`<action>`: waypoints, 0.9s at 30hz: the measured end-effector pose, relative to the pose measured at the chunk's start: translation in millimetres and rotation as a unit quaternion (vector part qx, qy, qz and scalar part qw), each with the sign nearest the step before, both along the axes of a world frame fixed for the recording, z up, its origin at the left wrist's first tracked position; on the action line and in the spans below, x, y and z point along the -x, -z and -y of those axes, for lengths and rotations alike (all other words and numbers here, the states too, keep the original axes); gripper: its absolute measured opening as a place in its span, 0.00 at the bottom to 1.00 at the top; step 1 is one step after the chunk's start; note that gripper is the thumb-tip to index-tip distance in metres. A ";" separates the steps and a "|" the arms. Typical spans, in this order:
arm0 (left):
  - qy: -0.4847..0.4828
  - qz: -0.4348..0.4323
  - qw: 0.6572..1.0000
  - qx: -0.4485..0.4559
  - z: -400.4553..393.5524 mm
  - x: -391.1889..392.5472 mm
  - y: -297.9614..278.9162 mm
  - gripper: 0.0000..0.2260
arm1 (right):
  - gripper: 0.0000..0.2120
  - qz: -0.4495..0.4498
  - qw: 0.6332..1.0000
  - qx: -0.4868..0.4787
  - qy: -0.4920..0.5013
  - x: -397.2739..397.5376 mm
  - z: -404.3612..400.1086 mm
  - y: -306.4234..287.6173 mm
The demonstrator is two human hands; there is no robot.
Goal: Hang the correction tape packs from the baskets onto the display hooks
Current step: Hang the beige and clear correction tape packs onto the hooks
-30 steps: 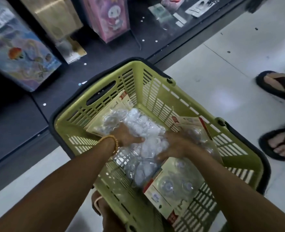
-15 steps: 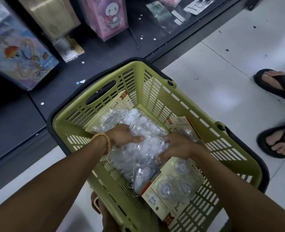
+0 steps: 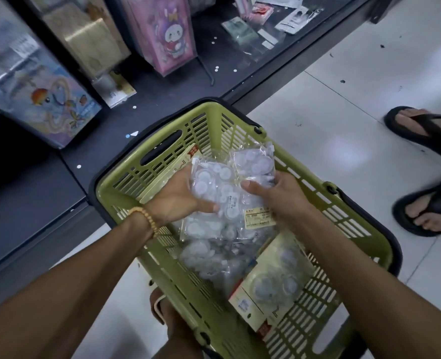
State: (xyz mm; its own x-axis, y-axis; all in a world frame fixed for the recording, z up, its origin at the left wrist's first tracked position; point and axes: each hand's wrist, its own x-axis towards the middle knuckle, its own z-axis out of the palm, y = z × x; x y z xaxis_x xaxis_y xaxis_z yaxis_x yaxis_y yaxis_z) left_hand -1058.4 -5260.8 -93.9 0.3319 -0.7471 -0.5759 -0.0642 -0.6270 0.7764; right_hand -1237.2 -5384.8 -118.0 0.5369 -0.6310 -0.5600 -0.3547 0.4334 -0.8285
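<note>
Green plastic basket (image 3: 242, 117) sits on the white floor (image 3: 343, 125) by a dark shelf (image 3: 162, 99), and both hands reach into it. The left hand (image 3: 180, 195) and the right hand (image 3: 279, 195) each curl their fingers around one bunch of clear correction tape packs (image 3: 229, 187), held up just above the pile, with a white label (image 3: 259, 217) showing on it. More packs on cards (image 3: 273, 286) lie in the basket, and two feet in black sandals (image 3: 429, 203) stand near it.
</note>
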 end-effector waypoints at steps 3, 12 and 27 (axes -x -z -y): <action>-0.051 0.018 0.998 0.035 -10.2 -9.1 -14.2 0.24 | 0.14 0.026 1.000 0.004 0.018 -18.0 -4.1 -10.4; -0.245 -0.076 0.963 0.087 -77.6 -39.9 -66.2 0.21 | 0.14 0.083 0.996 -0.036 -0.021 -78.4 -33.6 -58.5; -0.342 0.061 0.931 0.114 -247.9 -77.2 -192.1 0.18 | 0.21 0.210 0.934 0.142 -0.253 -202.9 -153.2 -189.6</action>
State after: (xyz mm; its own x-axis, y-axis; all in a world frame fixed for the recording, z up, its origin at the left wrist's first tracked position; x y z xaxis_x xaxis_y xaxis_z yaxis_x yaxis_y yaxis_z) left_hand -981.2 -5012.9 98.2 0.8274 -0.4347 -0.3555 0.1937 -0.3732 0.9073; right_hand -1034.3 -5231.6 71.7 0.9412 -0.3279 -0.0814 -0.0722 0.0401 -0.9966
